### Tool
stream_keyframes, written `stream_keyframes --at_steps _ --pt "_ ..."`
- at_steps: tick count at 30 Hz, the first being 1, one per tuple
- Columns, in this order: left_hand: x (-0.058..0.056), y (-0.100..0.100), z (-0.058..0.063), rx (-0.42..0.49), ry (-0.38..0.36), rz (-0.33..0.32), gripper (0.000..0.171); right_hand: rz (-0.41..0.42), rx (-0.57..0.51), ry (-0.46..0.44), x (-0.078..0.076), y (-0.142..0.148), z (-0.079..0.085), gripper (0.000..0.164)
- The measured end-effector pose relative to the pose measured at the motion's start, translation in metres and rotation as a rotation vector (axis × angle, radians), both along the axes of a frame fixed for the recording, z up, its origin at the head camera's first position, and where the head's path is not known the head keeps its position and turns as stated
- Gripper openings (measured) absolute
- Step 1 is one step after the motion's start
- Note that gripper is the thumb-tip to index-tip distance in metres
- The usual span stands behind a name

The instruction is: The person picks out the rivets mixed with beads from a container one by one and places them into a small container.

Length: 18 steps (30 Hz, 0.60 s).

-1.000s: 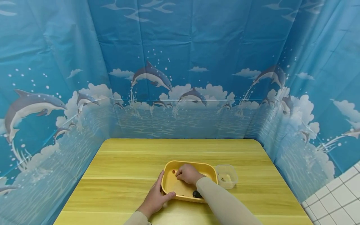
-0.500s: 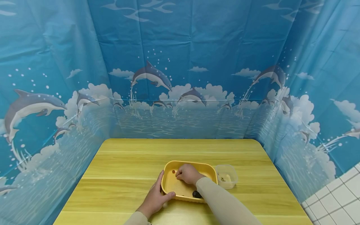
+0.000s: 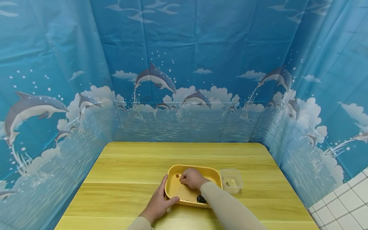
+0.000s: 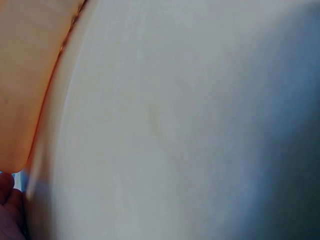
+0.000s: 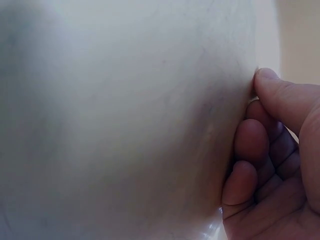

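In the head view my left hand (image 3: pixel 158 200) rests at the left end of a yellow tray (image 3: pixel 195 203). Its straight fingers lie along the side and its thumb touches the front rim. Inside the tray, my right hand (image 3: pixel 193 178) has curled fingers with thumb and fingertips close together near the floor. Any small thing between those fingertips is hidden. A small reddish-brown, bead-like piece (image 3: pixel 177 176) lies left of them. A dark, rounded thing (image 3: pixel 201 198) sits by the front wall, partly behind the right sleeve. The right wrist view shows the right thumb (image 5: pixel 282 97) near the index fingertip.
A clear plastic container (image 3: pixel 237 179) stands against the tray's right side, with several tiny dark bits (image 3: pixel 227 184) in it. Both stand on a wood-grain table (image 3: pixel 129 172). A blue dolphin-print curtain (image 3: pixel 184 124) surrounds its back and sides.
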<state>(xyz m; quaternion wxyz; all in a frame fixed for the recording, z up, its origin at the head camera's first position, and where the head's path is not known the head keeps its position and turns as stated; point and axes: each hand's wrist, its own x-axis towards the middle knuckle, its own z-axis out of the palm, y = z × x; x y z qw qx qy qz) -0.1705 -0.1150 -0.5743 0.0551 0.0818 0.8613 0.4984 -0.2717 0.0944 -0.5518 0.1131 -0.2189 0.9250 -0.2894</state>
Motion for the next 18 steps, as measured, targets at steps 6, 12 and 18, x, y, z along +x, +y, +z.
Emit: stream_keyframes --at_steps 6,12,18 --pt "0.0003 0.0003 0.0004 -0.001 -0.003 -0.002 0.111 0.0 -0.038 -0.019 0.0012 0.0016 0.0014 0.006" --pt "0.0015 0.001 0.0036 0.0 -0.001 -0.004 0.11 0.0 -0.051 -0.03 0.0025 0.0028 0.0042 0.007" --pt "0.001 0.0002 0.0018 0.005 -0.01 -0.006 0.11 -0.004 -0.036 -0.039 0.0022 0.0027 0.0035 0.008"
